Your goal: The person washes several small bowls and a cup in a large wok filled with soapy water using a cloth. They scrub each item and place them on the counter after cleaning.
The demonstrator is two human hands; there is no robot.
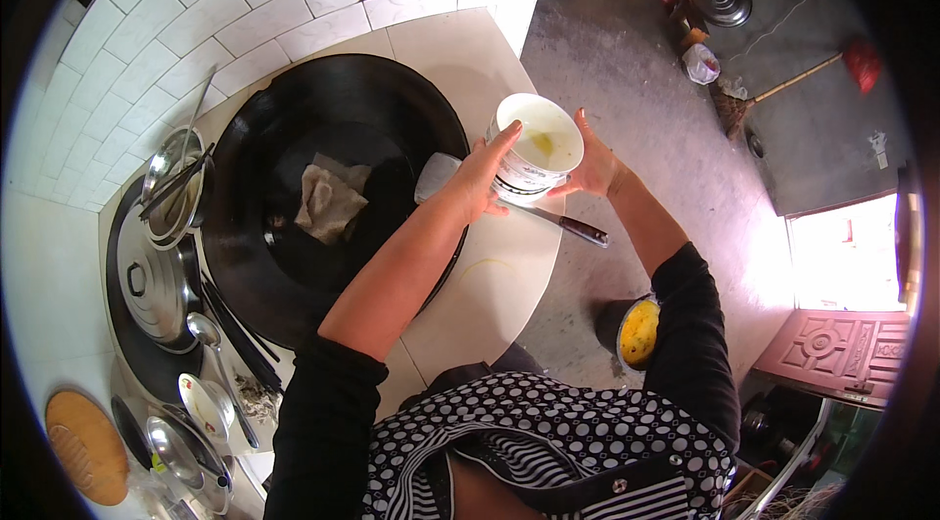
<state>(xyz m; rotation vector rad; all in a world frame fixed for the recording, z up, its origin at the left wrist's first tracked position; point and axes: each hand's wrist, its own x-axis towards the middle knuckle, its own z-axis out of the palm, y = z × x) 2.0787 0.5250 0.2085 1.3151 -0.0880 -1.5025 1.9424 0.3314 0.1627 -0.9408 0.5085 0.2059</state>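
Observation:
Between my left hand [481,178] and my right hand [596,161] is a stack of white patterned bowls [540,134], held over the counter's edge. Yellowish liquid or residue shows inside the top bowl. My left thumb lies on the rim and the fingers wrap the near side; my right hand grips the far right side. Below the bowls a metal wok spatula [584,230] lies across the counter, its blade at the wok's rim and its handle jutting past the edge. A crumpled beige cloth [332,204] sits in the large black wok [250,153], left of my hands.
Left of the wok stand a metal basin [172,171] with utensils, a lidded pot [150,281], a ladle [205,333] and a white bowl [202,402]. On the floor at right is a bucket [637,333] with yellow contents. The tiled counter [507,285] has a rounded edge.

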